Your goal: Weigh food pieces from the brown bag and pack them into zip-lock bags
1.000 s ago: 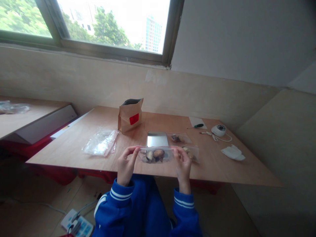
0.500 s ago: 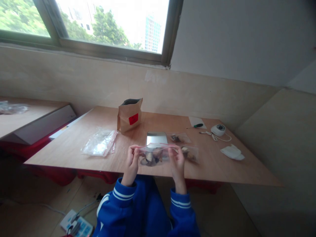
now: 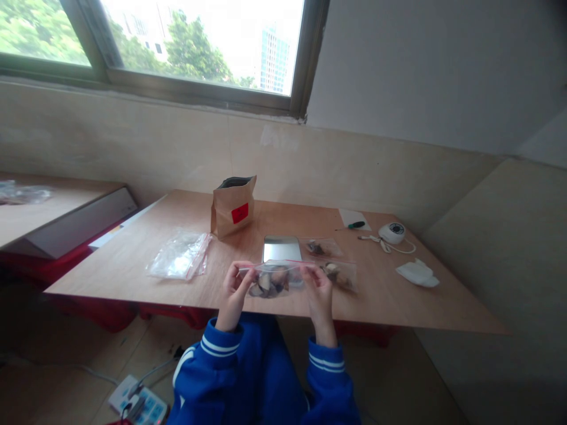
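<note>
Both hands, left [image 3: 234,284] and right [image 3: 318,285], pinch the filled bag [image 3: 274,280] along its top; two filled bags [image 3: 330,260] already lie on the counter [image 3: 133,260].

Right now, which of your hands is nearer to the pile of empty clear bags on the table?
Left. The left hand pinches the near end of the held bag of mushrooms, on the side toward the pile of empty bags. The right hand grips the far end, farther away.
</note>
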`<state>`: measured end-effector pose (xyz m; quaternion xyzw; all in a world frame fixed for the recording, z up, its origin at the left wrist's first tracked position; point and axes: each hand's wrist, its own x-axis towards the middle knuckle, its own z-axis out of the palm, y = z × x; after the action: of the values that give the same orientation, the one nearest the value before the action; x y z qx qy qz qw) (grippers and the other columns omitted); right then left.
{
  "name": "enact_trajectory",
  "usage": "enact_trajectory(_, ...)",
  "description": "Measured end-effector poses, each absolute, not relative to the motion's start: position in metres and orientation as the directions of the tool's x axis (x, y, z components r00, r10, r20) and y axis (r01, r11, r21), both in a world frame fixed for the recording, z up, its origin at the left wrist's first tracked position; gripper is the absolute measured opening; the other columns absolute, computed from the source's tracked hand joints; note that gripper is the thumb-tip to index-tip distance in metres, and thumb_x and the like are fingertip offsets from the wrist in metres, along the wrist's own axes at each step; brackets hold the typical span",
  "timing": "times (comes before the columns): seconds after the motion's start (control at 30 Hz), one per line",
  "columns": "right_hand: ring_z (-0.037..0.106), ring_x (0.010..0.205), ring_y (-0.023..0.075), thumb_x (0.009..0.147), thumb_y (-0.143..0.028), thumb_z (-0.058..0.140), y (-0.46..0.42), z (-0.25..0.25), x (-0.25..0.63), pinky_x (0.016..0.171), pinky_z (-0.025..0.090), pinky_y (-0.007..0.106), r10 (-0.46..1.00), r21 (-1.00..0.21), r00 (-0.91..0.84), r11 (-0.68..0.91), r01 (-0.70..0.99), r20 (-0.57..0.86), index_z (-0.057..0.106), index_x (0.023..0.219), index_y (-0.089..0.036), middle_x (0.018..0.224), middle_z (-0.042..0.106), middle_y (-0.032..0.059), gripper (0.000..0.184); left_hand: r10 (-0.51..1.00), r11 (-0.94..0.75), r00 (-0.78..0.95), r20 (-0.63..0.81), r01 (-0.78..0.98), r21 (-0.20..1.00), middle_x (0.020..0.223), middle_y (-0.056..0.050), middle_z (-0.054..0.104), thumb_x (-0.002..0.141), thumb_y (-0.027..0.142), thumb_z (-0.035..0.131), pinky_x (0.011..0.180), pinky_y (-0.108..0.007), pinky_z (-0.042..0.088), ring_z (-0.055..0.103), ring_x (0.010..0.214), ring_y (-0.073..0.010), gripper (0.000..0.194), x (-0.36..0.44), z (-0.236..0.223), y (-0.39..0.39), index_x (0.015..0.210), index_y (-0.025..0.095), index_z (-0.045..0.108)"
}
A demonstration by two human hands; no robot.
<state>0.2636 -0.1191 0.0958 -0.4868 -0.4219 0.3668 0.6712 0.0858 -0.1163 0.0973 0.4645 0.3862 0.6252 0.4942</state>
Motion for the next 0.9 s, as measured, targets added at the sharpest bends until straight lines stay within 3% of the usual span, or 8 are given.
enact_trajectory(0.6,0.065,0.074,0.0168,0.075,-0.036,0.07,-0.125,0.097,0.267,0.076,0.052,0.03,0.862,-0.938,0.414,0.342,-0.051,0.291,0.065,0.073,-0.018,0.073,0.069,0.0023,0.019,0.964,-0.252,-0.134,0.228,-0.204,0.946,0.078,-0.002,0.07,0.076,0.033,0.07,0.071,-0.026,0.052,0.066,0.076,-0.0166,0.018,0.081,0.101,-0.116,0.082,0.016,0.066)
enact_trajectory(0.9,0.067,0.075,0.0181,0.076,-0.043,0.068,-0.123,0.097,0.262,0.072,0.054,0.031,0.886,-0.946,0.42,0.284,-0.157,0.197,0.063,0.084,-0.018,0.08,0.07,0.0037,0.027,0.971,-0.231,-0.104,0.213,-0.208,0.951,0.079,-0.002,0.068,0.08,0.039,0.064,0.07,-0.027,0.052,0.065,0.076,-0.0162,0.023,0.089,0.103,-0.119,0.088,0.018,0.06)
